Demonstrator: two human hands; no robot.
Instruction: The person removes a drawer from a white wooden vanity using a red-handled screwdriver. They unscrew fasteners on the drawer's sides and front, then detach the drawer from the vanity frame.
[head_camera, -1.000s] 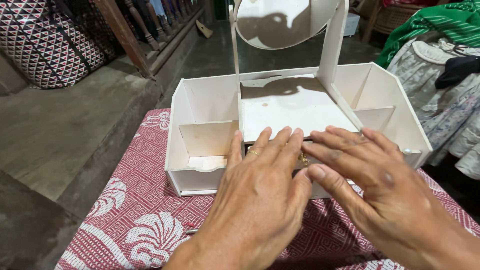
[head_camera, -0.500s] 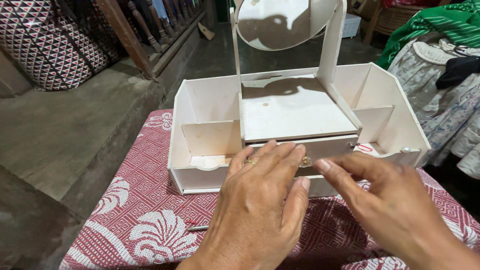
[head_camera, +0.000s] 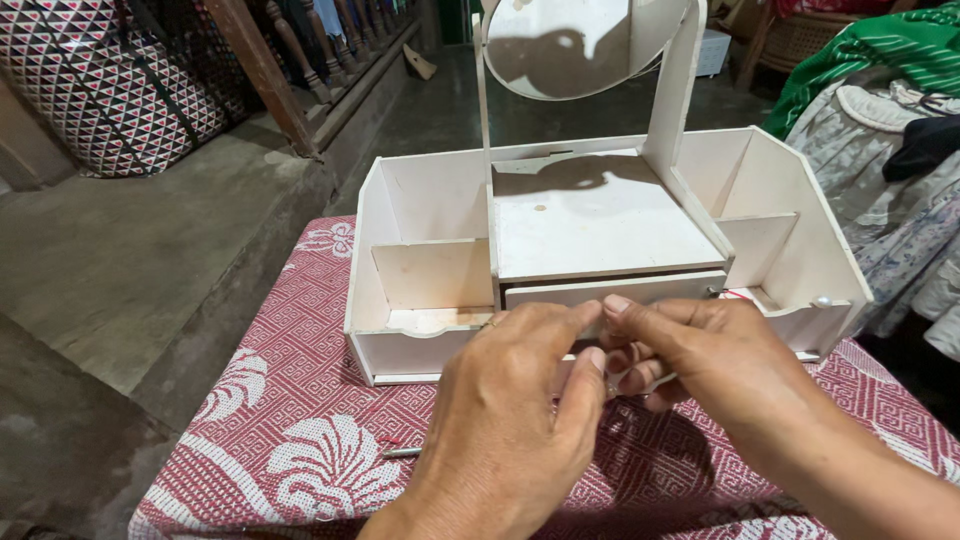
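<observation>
My left hand and right hand meet at the front of the white organiser, fingers curled together around the drawer front; exactly what they pinch is hidden behind them. The organiser stands on the worktop's red patterned cloth, where a small pin lies near my left wrist. Beyond the drawer rises the round mirror. A patterned bag sits far left, clothes far right.
</observation>
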